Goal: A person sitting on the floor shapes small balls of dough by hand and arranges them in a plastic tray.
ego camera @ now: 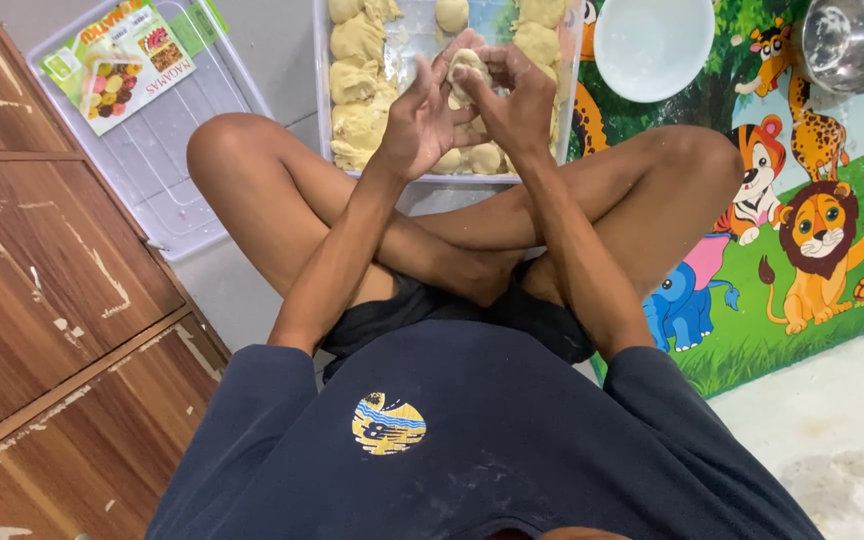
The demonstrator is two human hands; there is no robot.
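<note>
I sit cross-legged on the floor. My left hand (pixel 415 118) and my right hand (pixel 517 100) are raised together over a clear plastic tray (pixel 322 70), both pressed around one pale yellow dough piece (pixel 465 68) held between the fingers. The tray holds several more lumps and balls of the same dough (pixel 357 90), along its left side, back and near edge. My forearms cross over my knees, and the hands hide part of the tray's near end.
A clear plastic lid (pixel 167 150) with a colourful printed packet (pixel 127 60) on it lies at the left. A wooden cabinet (pixel 42 260) stands further left. A white bowl (pixel 652 45) and a metal bowl (pixel 852 40) rest on a cartoon animal mat (pixel 802 220) at the right.
</note>
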